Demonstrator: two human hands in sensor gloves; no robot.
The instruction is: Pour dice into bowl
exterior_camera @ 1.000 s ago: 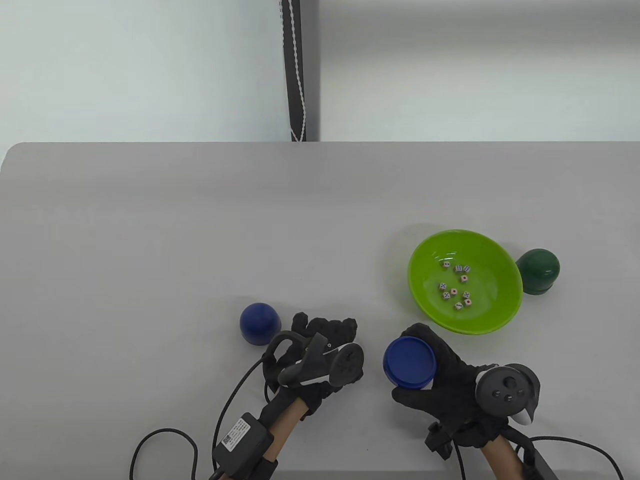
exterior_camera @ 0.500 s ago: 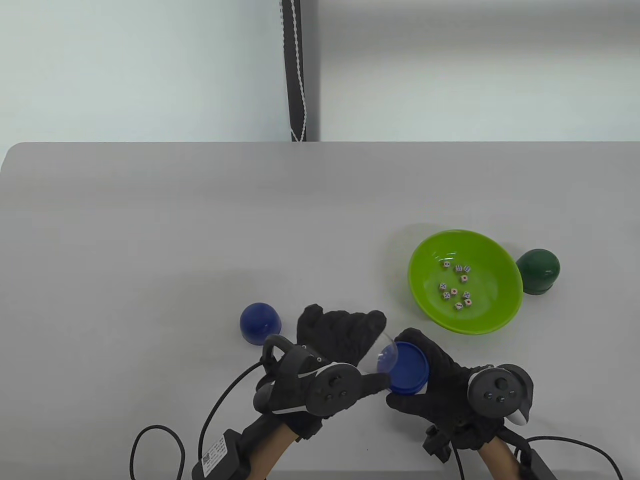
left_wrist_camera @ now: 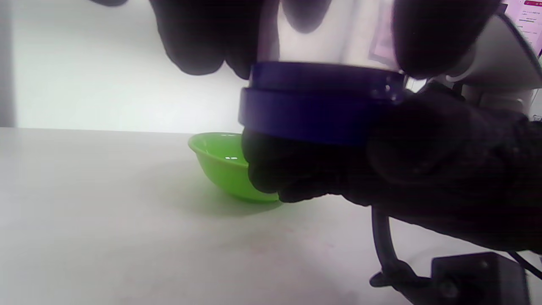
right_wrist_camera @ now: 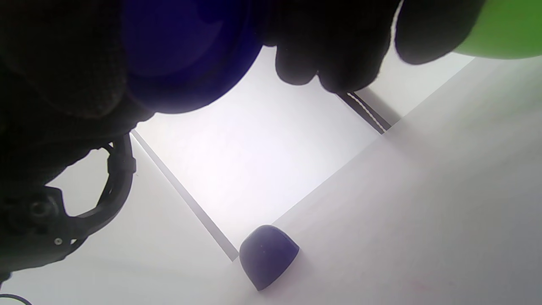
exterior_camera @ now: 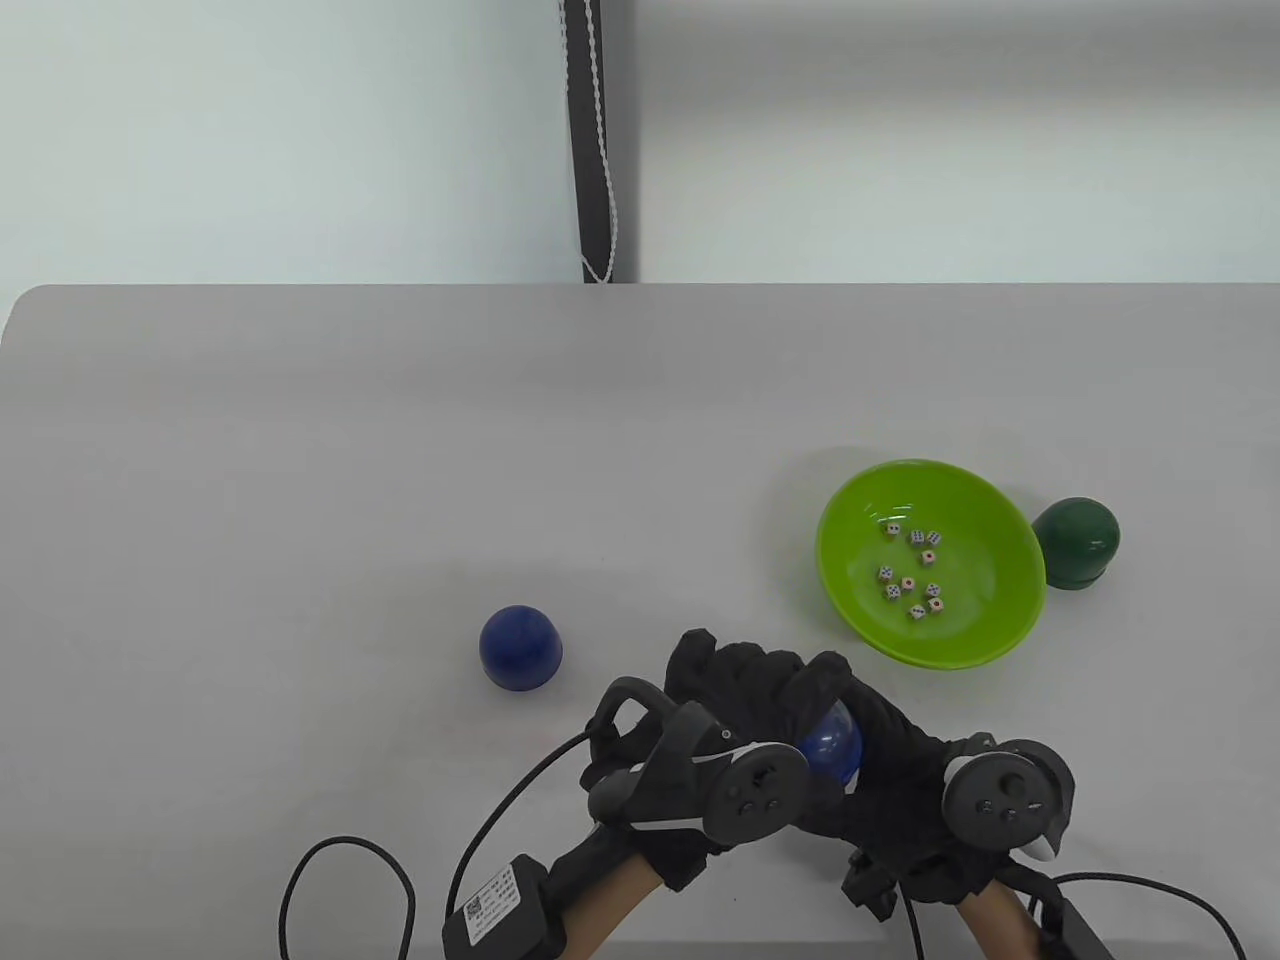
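A green bowl (exterior_camera: 985, 625) with several small dice (exterior_camera: 912, 575) in it stands at the right. My right hand (exterior_camera: 880, 715) grips a round blue base (exterior_camera: 830, 748) from beneath, near the front edge. My left hand (exterior_camera: 735, 675) holds a clear cover on top of that base. In the left wrist view the clear cover (left_wrist_camera: 338, 42) sits on the blue base (left_wrist_camera: 313, 114), my left fingers (left_wrist_camera: 199, 38) are around the cover and my right hand (left_wrist_camera: 423, 161) is under the base. The bowl (left_wrist_camera: 216, 163) stands behind them. The inside of the cover is hidden.
A blue dome-shaped cup (exterior_camera: 520, 648) stands mouth down left of my hands; it also shows in the right wrist view (right_wrist_camera: 266, 254). A dark green dome cup (exterior_camera: 1076, 542) stands right of the bowl. Glove cables (exterior_camera: 340, 880) trail along the front edge.
My left hand has moved right from beside the blue cup and brought the clear cover onto the blue base in my right hand. The bowl, dice and both cups have not moved.
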